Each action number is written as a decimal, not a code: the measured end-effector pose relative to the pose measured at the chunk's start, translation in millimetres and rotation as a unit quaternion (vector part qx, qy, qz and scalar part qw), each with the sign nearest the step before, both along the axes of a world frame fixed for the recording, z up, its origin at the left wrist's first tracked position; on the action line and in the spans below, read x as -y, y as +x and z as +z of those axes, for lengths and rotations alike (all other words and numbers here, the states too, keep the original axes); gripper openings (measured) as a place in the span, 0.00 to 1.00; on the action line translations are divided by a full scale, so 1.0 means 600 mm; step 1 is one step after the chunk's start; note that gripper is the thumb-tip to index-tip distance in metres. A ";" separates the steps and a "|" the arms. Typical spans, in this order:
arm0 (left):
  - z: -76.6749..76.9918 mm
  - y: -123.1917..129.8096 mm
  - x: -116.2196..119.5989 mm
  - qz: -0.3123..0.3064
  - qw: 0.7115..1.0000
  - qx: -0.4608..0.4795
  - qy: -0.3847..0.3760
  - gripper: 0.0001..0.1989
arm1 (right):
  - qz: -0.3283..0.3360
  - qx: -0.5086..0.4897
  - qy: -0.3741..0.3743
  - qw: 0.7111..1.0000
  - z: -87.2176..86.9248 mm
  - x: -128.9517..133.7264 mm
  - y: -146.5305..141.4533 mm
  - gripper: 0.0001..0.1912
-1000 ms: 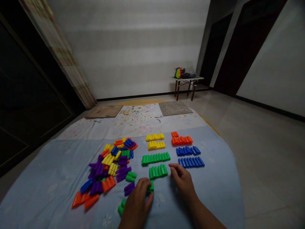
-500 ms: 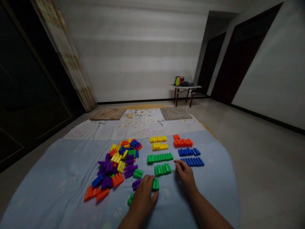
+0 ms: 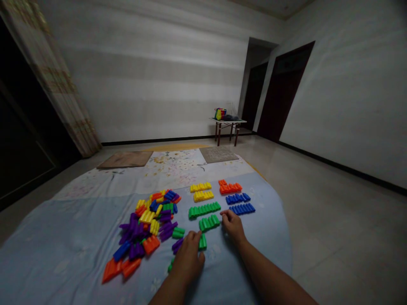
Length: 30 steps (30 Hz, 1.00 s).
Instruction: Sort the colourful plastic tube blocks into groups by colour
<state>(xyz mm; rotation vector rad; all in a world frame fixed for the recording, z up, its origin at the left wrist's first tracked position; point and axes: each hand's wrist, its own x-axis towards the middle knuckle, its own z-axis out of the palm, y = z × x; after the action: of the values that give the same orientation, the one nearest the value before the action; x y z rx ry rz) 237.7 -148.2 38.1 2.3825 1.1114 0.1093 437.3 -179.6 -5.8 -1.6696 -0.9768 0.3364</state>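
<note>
My left hand (image 3: 190, 256) rests low over the cloth, fingers bent, beside a small green piece (image 3: 202, 242) that it partly covers. Whether it grips that piece is unclear. To the right, my right hand (image 3: 233, 225) has curled fingers near the end of a short green row (image 3: 209, 223); anything between its fingertips is too small to make out. Beyond lie a longer green row (image 3: 204, 210), yellow rows (image 3: 203, 195), red-orange rows (image 3: 230, 188) and blue rows (image 3: 242, 209). On the left is a mixed heap with purple pieces (image 3: 135, 229).
A blue and white floral cloth (image 3: 76, 237) covers the table. Two flat mats, one brown (image 3: 126, 159) and one grey (image 3: 218, 154), lie at the far edge. Farther back, a small table (image 3: 227, 121) bears a colourful bag (image 3: 220, 114).
The view has turned to the right, so the table and pieces appear farther left. Both hands stay near the same green pieces, with little other visible movement.
</note>
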 end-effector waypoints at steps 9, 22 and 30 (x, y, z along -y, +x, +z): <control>-0.014 -0.006 0.008 0.012 0.999 0.044 -0.003 0.26 | 0.011 -0.063 0.021 0.998 -0.001 -0.001 0.003 0.16; 0.064 0.060 -0.116 0.074 0.988 0.108 0.076 0.21 | 0.032 -0.218 0.030 0.975 -0.009 -0.004 0.021 0.18; 0.036 0.099 -0.161 0.045 0.996 -0.023 0.080 0.24 | 0.042 -0.203 0.035 0.978 -0.006 -0.006 0.017 0.18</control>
<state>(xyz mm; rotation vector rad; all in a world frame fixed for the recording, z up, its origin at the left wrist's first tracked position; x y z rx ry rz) 297.2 -51.6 59.9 2.4866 1.2751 0.1806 447.7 -176.0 -9.3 -1.4239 -0.7417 0.6646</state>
